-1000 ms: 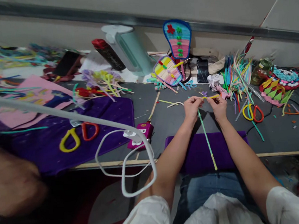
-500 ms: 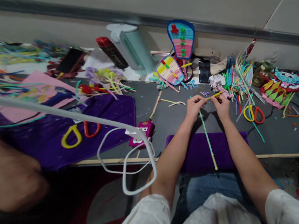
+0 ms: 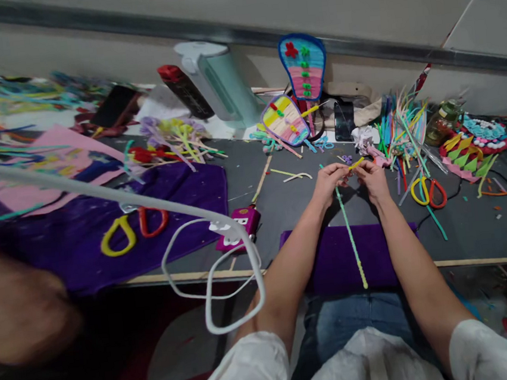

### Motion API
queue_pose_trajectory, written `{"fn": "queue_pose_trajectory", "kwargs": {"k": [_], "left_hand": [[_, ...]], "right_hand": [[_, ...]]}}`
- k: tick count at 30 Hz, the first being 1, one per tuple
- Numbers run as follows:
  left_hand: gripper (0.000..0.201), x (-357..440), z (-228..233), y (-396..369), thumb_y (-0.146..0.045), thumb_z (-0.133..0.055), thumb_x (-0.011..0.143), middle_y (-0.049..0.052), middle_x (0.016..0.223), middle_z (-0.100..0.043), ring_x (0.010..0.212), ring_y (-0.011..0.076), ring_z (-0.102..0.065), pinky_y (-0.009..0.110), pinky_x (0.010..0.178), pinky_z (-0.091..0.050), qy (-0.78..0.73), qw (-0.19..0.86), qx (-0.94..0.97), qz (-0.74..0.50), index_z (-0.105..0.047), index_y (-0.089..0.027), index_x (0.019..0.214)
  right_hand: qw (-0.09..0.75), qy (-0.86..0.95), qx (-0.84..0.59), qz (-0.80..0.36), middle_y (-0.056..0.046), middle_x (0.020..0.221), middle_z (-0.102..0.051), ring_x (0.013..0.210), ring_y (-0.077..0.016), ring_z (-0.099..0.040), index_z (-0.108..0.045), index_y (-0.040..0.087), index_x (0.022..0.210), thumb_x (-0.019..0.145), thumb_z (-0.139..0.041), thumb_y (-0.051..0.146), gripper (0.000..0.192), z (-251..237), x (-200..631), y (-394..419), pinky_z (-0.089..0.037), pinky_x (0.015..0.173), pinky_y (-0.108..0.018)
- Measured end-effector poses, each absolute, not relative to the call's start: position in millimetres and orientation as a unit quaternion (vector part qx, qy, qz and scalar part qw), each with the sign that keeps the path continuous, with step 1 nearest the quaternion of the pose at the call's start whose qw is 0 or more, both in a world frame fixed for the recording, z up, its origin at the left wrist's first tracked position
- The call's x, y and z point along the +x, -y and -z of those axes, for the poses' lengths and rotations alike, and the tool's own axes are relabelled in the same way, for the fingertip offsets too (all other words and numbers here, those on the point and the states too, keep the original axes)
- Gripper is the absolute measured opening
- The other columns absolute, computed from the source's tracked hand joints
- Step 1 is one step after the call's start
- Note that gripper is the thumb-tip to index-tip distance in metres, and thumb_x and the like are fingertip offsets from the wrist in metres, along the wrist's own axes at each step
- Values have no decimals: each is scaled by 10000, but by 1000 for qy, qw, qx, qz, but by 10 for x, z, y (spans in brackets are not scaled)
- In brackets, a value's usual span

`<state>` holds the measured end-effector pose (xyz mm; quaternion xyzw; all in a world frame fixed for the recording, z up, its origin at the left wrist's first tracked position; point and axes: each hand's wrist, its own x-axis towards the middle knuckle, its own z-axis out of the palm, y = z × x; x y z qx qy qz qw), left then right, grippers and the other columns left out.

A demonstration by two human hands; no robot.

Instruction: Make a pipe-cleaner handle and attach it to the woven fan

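My left hand (image 3: 328, 184) and my right hand (image 3: 373, 181) meet over the grey table, fingers pinched. Between them is a short yellow pipe cleaner (image 3: 357, 163), gripped from both sides. A long green pipe cleaner (image 3: 347, 223) with a yellow end runs from under my left hand down toward my lap; whether those fingers also hold it, I cannot tell. Below it, a folded purple cloth (image 3: 332, 260) lies at the table edge between my forearms. Just beyond my hands are small purple curled bits (image 3: 347, 159) and two loose pipe cleaner pieces (image 3: 297, 177).
Scissors with yellow and red handles (image 3: 428, 192) lie at right, near a bundle of pipe cleaners (image 3: 402, 122). Two decorated fan shapes (image 3: 303, 68) and a pale green kettle (image 3: 225, 85) stand behind. At left, a white looped frame (image 3: 237, 323) crosses the view near another person's hand (image 3: 22, 302).
My fingers have drawn closer together on the yellow pipe cleaner, and less of it shows. The view has shifted slightly.
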<state>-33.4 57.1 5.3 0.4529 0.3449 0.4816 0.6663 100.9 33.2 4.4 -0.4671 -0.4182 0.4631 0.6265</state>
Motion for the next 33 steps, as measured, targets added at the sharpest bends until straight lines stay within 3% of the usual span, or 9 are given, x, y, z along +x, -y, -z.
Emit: {"fn": "queue_pose_trajectory", "kwargs": {"k": [10,19,22,26,29,33], "left_hand": [[195,-311,-40,-571,-308,-712,602,14,598,-614,527,90,-514,213,507,-422,-362,662,456,-471,-663,-130,665],[201,-266,-65,-533,-325,-709,611,2,578,-602,516,83,-490,206,499,-400,-372,580,533,-492,-642,-135,617],[171,-276,-59,-534,-298,-690,616,-6,566,-591,508,80,-493,204,505,-409,-365,618,499,-486,-632,-138,614],[169,-317,-60,-553,-280,-704,597,-1,587,-602,528,88,-529,205,514,-435,-340,705,417,-463,-629,-140,656],[192,-334,-77,-557,-272,-725,577,-1,595,-607,524,86,-539,204,507,-443,-331,735,392,-444,-629,-138,677],[195,-332,-87,-544,-265,-721,567,-3,564,-596,478,85,-525,213,481,-444,-323,762,398,-395,-625,-130,669]], "right_hand": [[621,458,-492,-403,42,625,-564,547,-83,-408,-641,184,745,673,-718,396,237,-57,984,-301,-322,516,-222],[640,455,-513,-347,50,609,-517,563,-86,-419,-576,186,666,712,-681,370,217,39,941,-325,-355,562,-231],[621,415,-498,-441,54,608,-526,535,-82,-427,-574,197,687,680,-704,378,224,-19,961,-303,-329,506,-219],[562,389,-417,-599,34,771,-625,628,-87,-538,-667,220,905,597,-774,293,334,-129,1085,-269,-400,546,-209],[572,371,-393,-617,39,775,-625,628,-74,-532,-694,227,946,606,-775,268,351,-156,1143,-272,-408,546,-203],[583,333,-395,-627,40,678,-594,583,-80,-515,-696,217,874,670,-769,374,268,-111,1105,-296,-407,517,-209]]}}
